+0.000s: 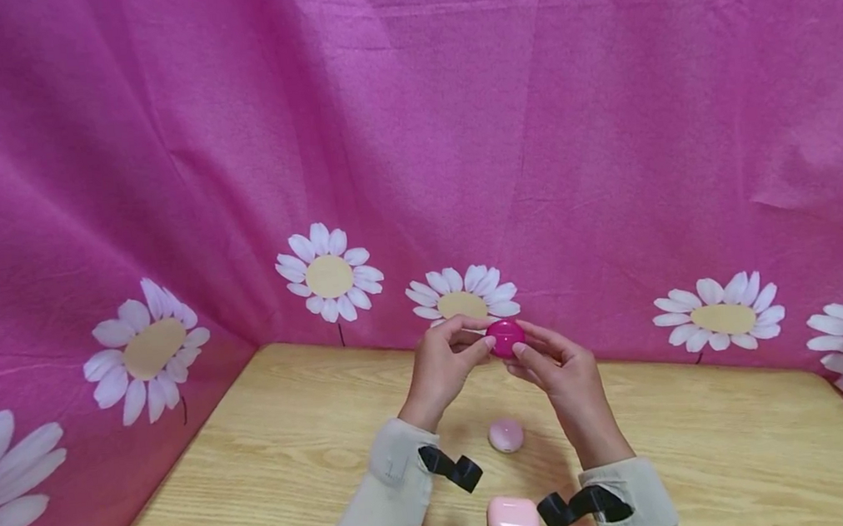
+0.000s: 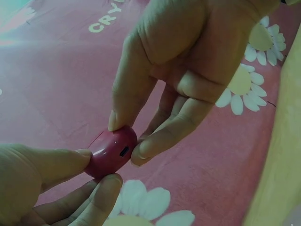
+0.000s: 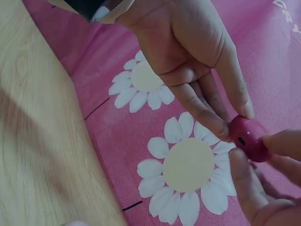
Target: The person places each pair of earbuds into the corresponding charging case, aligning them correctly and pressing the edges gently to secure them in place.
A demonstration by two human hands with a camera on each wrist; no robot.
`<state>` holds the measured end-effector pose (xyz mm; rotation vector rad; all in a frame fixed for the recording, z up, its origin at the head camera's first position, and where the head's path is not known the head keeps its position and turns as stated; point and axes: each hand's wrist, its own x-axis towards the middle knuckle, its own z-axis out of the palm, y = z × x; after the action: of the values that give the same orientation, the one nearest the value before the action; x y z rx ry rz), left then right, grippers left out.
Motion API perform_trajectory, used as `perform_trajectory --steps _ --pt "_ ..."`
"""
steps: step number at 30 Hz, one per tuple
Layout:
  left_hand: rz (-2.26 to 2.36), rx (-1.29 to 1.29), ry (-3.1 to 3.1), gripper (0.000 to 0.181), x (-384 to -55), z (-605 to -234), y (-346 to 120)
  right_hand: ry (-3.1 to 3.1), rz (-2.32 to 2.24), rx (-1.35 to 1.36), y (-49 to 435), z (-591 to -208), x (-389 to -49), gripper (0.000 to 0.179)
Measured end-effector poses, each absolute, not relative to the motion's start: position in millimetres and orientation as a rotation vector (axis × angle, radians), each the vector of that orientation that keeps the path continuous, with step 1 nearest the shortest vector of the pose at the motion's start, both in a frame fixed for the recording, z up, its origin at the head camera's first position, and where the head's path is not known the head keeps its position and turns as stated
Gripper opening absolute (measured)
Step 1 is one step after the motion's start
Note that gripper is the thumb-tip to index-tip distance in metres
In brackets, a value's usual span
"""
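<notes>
A small glossy magenta earbud case [image 1: 506,338] is held up between both hands above the table's far part. My left hand [image 1: 438,366] pinches its left side between thumb and fingers. From the right, my right hand [image 1: 570,379] grips the other side the same way. In the left wrist view, the case [image 2: 106,155] shows a dark charging port on its rounded edge. The right wrist view shows the port on the case [image 3: 248,136] too, with fingertips of both hands on the shell. The lid appears closed.
On the wooden table [image 1: 296,458] below lie a small round pale pink case [image 1: 506,435] and, nearer, a glossy light pink earbud case [image 1: 513,519]. A magenta cloth [image 1: 570,158] with white daisies hangs behind and to the sides. Black mounts sit on both wrists.
</notes>
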<state>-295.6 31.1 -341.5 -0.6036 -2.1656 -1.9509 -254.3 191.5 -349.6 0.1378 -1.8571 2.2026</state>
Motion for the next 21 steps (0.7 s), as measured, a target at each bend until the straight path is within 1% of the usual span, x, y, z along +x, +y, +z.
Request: perform_trajectory --steps 4,10,15,21 --pt "-1.915 -0.581 -2.219 0.022 -301.5 -348.3 32.0 -1.989 2.126 0.050 191.3 -348.2 -256.4 0.037" --pt "-1.897 -0.537 -2.270 0.021 -313.1 -366.6 33.3 -2.194 2.049 -0.068 192.9 -352.4 -262.4 0.041" --pt "-1.931 -0.457 -2.343 0.020 -321.9 -385.9 35.4 -2.265 2.026 -0.109 194.1 -366.5 -270.0 0.042" --pt "-2.049 -0.427 -2.390 0.021 -326.9 -408.0 41.8 -2.300 1.980 -0.142 201.2 -386.0 -273.7 0.039"
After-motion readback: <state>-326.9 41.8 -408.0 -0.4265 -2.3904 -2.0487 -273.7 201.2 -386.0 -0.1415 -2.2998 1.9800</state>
